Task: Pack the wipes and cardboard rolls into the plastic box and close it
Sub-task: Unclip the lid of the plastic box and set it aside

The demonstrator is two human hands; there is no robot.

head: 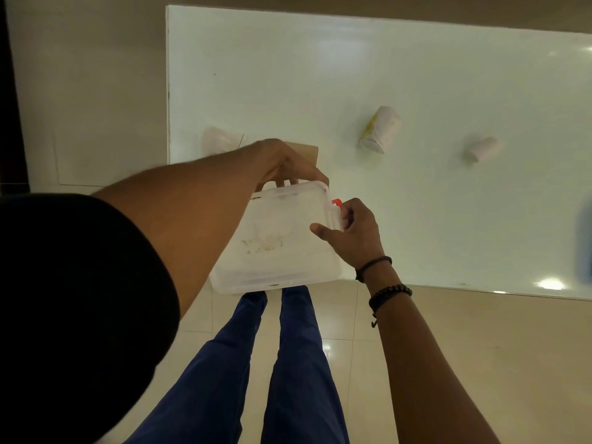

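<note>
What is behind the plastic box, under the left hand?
Behind the plastic box, a brown cardboard piece shows past the left hand, beside a blurred pale item. The hand covers most of the cardboard, so its shape is unclear.

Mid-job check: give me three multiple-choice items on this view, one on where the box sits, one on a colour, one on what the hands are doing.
1. Where is the plastic box?
A. At the near edge of the table, overhanging it
B. On the floor
C. At the table's far edge

2. What colour is the latch at the box's right side?
A. Blue
B. Red
C. Black

3. What are the hands doing?
A. Both resting on the table
B. Both on the box
C. One lifting a roll

Answers:
1 A: the box's near side juts out over the floor tiles.
2 B: a red clip shows beside the right hand.
3 B: the left hand grips the far edge and the right hand grips the right side; the rolled pack and small roll lie untouched.
</note>
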